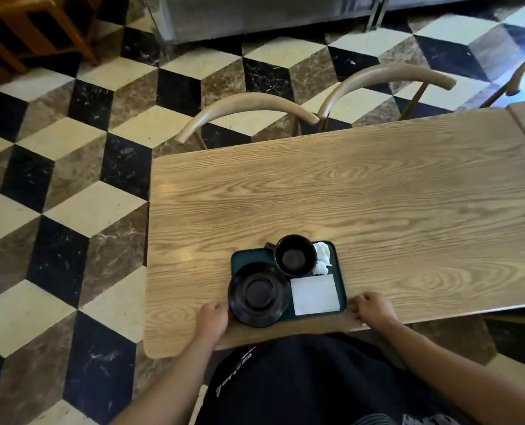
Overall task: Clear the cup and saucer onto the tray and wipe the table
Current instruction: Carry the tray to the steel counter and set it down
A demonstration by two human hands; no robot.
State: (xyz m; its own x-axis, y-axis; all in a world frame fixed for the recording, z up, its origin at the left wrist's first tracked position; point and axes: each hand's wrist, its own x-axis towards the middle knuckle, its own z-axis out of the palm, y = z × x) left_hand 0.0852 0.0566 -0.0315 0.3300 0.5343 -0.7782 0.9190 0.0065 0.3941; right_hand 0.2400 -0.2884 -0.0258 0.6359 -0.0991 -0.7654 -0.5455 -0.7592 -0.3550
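Torso: dark shirt at the bottom of the head view, both forearms reaching forward onto the table [377,191].
Left hand [212,317]: at the near left corner of the tray [341,289], fingers curled under and away from the camera — touching or gripping the tray edge, cannot tell which; the saucer hides the contact.
Right hand [373,308]: just beside the tray's near right corner, fingers curled loosely; whether they hold the rim is not visible.
Tray: dark green, rectangular, near the table's front edge, long axis running away from the person and tilted a little to the right.
Saucer [258,294]: black, on the near left of the tray, overhanging its left and near edges.
Flat napkin [314,294]: white square, near right of the tray, just beside the saucer.
Cup [295,255]: black, upright, empty-looking, on the far part of the tray, handle pointing left.
Crumpled tissue [322,259]: white, far right corner, touching the cup's right side.
Key relation: the tray lies directly between the two hands, one at each near corner — a two-handed lift looks set up, neither hand clearly nearer.
Task stage (judgement): clearing done; wiping still to come; no cloth visible besides the napkin.
Risk: overhanging saucer may slide if the tray tips left.
Far: two bentwood chairs [249,108] tucked at the table's far side, chequered floor [71,167] beyond.
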